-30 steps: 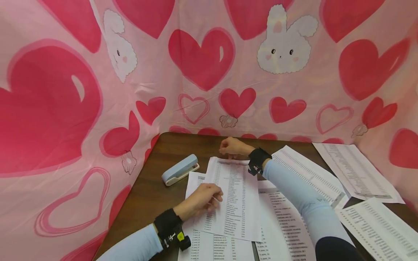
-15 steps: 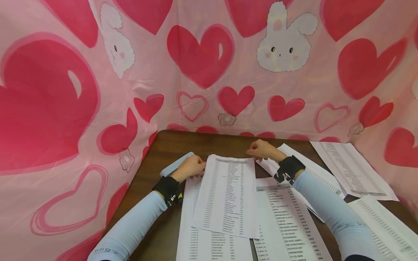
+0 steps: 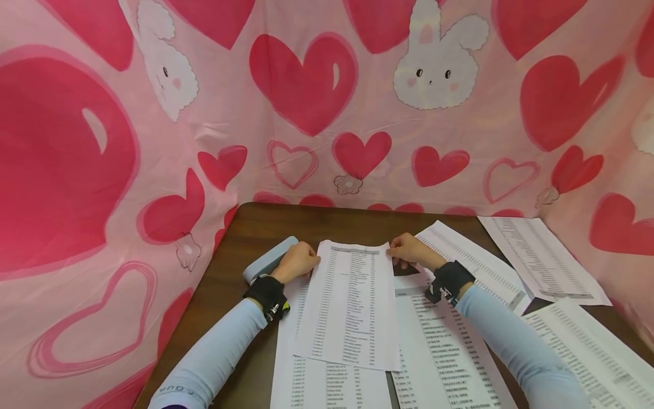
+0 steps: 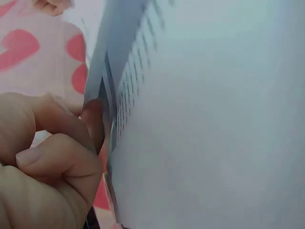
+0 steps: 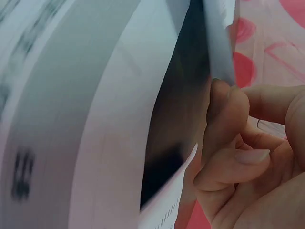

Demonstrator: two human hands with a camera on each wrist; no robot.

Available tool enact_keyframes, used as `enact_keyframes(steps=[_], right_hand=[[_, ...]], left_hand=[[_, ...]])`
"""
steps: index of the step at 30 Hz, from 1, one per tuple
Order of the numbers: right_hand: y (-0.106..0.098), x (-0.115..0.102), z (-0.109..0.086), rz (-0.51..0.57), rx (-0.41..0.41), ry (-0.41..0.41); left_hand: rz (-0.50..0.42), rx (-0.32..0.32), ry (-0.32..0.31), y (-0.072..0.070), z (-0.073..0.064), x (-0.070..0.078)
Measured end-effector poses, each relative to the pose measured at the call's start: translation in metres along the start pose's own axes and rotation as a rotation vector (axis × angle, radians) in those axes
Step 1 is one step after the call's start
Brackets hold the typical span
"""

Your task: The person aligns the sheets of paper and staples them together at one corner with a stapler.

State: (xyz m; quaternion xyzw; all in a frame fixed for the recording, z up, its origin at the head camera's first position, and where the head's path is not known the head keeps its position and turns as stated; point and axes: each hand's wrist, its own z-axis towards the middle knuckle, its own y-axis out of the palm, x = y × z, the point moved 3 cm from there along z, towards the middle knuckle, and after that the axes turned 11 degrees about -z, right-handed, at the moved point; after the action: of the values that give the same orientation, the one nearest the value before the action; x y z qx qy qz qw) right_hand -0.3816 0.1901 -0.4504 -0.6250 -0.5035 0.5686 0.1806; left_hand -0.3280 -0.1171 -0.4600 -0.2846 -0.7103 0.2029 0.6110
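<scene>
A printed paper sheet (image 3: 339,307) is raised at its upper end above other sheets in the head view. My left hand (image 3: 296,261) pinches its upper left edge, and my right hand (image 3: 410,250) pinches the upper right corner. Close up in the left wrist view, curled fingers (image 4: 57,157) grip the sheet's edge (image 4: 107,81). The right wrist view has the thumb and a finger (image 5: 228,109) pinching the other edge. Whether it is one sheet or several together I cannot tell. Below lie a left printed sheet (image 3: 306,386) and a right one (image 3: 449,352).
A light blue stapler (image 3: 268,260) lies just left of my left hand, partly hidden by it. More printed sheets (image 3: 544,261) spread over the right side of the brown table (image 3: 225,318). A pink heart-patterned cloth (image 3: 296,216) stands behind and beside it.
My left hand has moved up and left to the sheet's upper left edge. My right hand has moved right and down onto its upper right corner.
</scene>
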Motion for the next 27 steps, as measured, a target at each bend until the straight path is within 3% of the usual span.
enact_keyframes(steps=[7,18,27], right_hand=[[0.006,-0.004,-0.003,0.067,0.007,0.0],[0.023,-0.022,-0.015,0.031,-0.065,-0.059],[0.036,-0.032,-0.021,-0.031,-0.077,-0.123]], left_hand=[[-0.061,0.0,0.023,-0.011,-0.014,-0.001],[0.014,-0.045,0.08,-0.029,-0.054,-0.007],[0.062,-0.07,0.055,-0.031,-0.067,-0.019]])
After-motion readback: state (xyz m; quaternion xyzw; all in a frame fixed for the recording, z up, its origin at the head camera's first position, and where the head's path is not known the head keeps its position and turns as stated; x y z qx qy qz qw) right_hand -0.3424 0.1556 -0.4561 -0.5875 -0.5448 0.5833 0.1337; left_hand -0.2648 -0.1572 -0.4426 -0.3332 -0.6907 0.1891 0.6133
